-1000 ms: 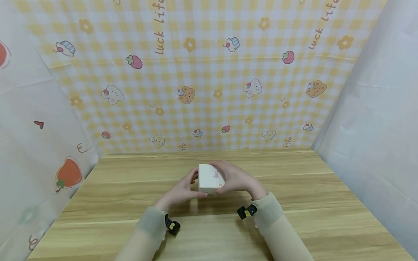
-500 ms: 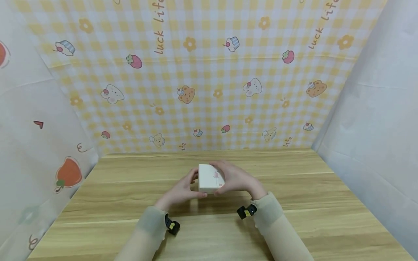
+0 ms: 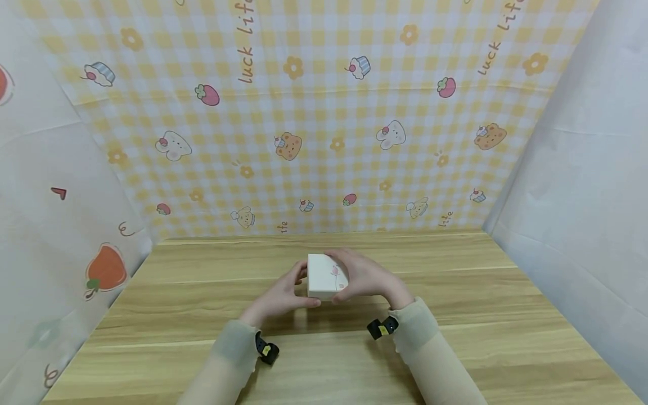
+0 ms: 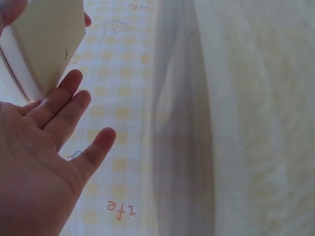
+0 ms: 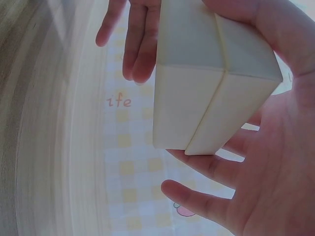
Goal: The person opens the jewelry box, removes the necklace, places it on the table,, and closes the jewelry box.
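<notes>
A small white box [image 3: 322, 274] with a pink flower printed on its top is held between both hands above the middle of the table. My left hand [image 3: 281, 293] grips its left side, thumb at the near face and fingers toward the far side. From the right, my right hand [image 3: 368, 275] grips it, thumb on the near edge and fingers over the far edge. In the right wrist view a seam runs around the box [image 5: 197, 83], between lid and base. The left wrist view shows the box's underside [image 4: 49, 39] tilted, with a small dark mark.
The light wood table [image 3: 324, 365] spreads around the arms. Behind it hangs a yellow checked cloth [image 3: 324, 112], with a white cloth [image 3: 61, 169] at the left and another white cloth [image 3: 582, 140] at the right. Each wrist wears a black strap with a small camera [image 3: 268, 352].
</notes>
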The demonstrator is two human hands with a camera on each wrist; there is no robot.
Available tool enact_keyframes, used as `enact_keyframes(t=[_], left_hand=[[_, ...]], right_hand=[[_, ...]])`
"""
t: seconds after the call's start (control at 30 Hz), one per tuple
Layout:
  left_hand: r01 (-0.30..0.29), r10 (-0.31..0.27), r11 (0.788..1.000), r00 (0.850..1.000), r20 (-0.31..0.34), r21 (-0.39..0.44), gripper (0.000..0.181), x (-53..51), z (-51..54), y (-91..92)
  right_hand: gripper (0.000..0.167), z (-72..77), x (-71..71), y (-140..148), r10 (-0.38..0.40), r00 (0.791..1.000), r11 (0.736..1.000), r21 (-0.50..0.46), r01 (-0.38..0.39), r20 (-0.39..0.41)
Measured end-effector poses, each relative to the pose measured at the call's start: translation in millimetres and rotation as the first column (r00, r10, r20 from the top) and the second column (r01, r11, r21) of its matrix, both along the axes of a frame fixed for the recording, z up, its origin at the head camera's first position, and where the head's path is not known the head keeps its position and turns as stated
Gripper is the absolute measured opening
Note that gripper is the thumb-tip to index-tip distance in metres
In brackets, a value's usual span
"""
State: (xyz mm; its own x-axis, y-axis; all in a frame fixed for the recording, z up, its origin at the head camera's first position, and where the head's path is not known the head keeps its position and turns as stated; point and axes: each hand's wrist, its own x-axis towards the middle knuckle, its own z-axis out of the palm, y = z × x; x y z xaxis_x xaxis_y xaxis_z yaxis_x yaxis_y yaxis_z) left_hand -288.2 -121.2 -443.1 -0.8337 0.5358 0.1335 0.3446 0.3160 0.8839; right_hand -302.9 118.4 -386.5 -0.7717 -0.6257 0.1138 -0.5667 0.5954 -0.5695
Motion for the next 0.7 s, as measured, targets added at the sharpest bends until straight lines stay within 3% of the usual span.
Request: enact_keyframes(t=[0.7], left_hand=[[0.01, -0.01, 1.0, 1.0, 0.023, 0.015, 0.085, 0.3, -0.2, 0.3]], right_hand=[[0.094, 1.9, 1.3, 1.1, 0.022, 1.0, 1.0, -0.022, -0.021, 0.021]])
